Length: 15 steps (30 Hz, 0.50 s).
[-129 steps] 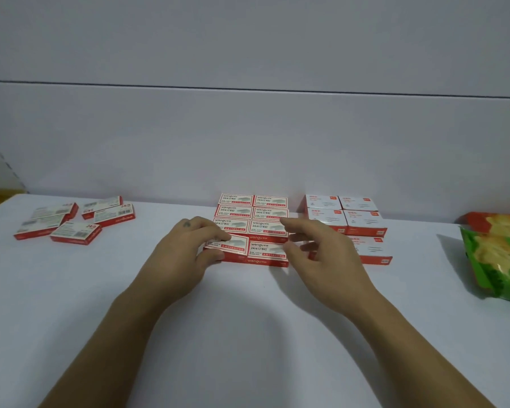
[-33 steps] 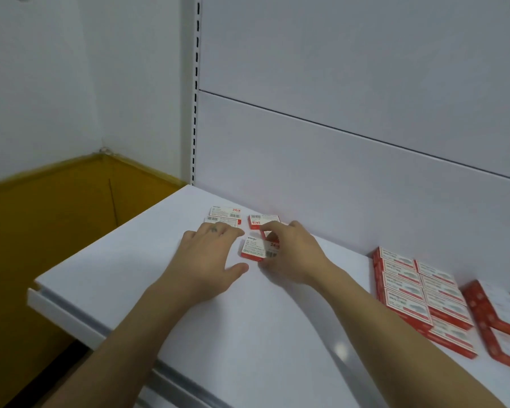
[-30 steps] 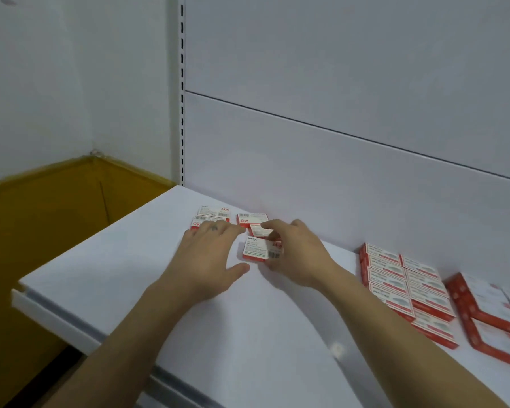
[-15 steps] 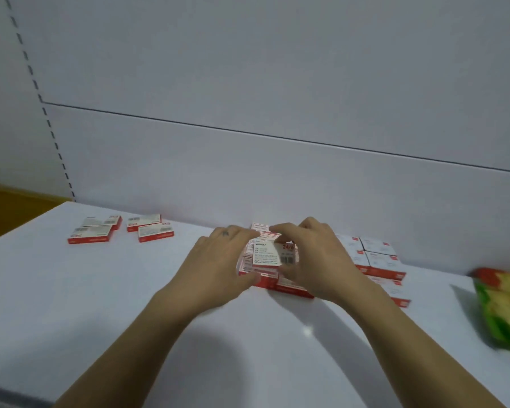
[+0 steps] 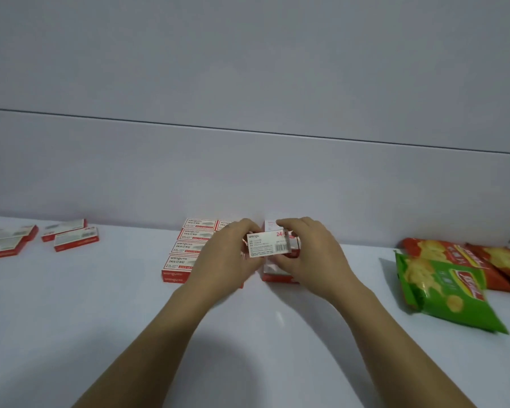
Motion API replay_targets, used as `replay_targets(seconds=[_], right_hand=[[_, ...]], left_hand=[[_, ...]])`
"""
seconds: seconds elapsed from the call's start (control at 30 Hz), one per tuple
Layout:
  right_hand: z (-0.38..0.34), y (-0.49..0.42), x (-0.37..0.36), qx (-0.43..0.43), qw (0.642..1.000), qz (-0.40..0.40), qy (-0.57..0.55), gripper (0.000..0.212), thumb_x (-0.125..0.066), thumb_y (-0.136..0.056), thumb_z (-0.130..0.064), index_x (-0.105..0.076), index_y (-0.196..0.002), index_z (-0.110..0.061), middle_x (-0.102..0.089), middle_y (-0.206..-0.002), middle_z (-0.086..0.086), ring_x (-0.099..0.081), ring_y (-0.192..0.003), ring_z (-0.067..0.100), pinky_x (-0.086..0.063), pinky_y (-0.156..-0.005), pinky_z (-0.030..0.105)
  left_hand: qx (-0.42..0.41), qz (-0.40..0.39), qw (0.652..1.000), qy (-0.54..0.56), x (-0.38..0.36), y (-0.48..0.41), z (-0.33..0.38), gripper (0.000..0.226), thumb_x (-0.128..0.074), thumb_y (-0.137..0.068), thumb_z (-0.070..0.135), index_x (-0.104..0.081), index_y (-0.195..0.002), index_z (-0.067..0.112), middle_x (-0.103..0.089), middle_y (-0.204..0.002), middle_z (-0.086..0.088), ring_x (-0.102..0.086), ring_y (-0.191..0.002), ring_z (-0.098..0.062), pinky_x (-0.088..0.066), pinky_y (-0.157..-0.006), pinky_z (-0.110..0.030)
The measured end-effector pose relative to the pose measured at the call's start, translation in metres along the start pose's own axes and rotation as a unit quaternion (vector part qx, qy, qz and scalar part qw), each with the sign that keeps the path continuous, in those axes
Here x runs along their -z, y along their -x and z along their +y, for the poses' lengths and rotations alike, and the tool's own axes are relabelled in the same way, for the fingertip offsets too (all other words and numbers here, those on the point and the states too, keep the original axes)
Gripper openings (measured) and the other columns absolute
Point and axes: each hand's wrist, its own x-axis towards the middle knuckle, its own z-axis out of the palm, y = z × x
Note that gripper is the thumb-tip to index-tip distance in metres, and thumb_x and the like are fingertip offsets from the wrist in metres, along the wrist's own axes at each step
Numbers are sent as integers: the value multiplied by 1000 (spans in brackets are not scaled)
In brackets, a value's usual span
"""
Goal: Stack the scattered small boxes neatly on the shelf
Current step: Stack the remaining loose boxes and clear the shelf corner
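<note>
Head: box (image 5: 267, 245) between left grip (image 5: 229, 256), right grip (image 5: 310, 252)

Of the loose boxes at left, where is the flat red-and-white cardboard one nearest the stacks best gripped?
Probably from above, pinching the long red sides of that flat red-and-white cardboard box: it lies label-up on the white shelf, too low to wrap around.

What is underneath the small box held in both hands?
A stack of red-and-white boxes on the shelf. The held box and the right hand hide most of it.
</note>
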Motion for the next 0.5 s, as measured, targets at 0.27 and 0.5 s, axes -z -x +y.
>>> replay_targets(seconds=[0.27, 0.5], right_hand=[[-1, 22, -25, -6, 1000, -1, -31, 63, -73, -78, -40, -48, -136, -31, -62, -123, -10, -56, -112, 12, -46, -90, 30], [-3, 25, -22, -24, 993, 40, -107, 68, -78, -76, -32, -47, -137, -29, -58, -128, -11, -56, -111, 9, -47, -92, 29]], left_hand=[[17, 20, 998, 58, -7, 29, -15, 39, -82, -72, 24, -57, -99, 38, -64, -99, 19, -60, -93, 3, -50, -67, -10], [-6, 42, 995, 88, -3, 28, -4, 37, -81, -73, 21, -60, -103, 31, -65, -93, 22, -57, -83, 9, -46, -56, -8]])
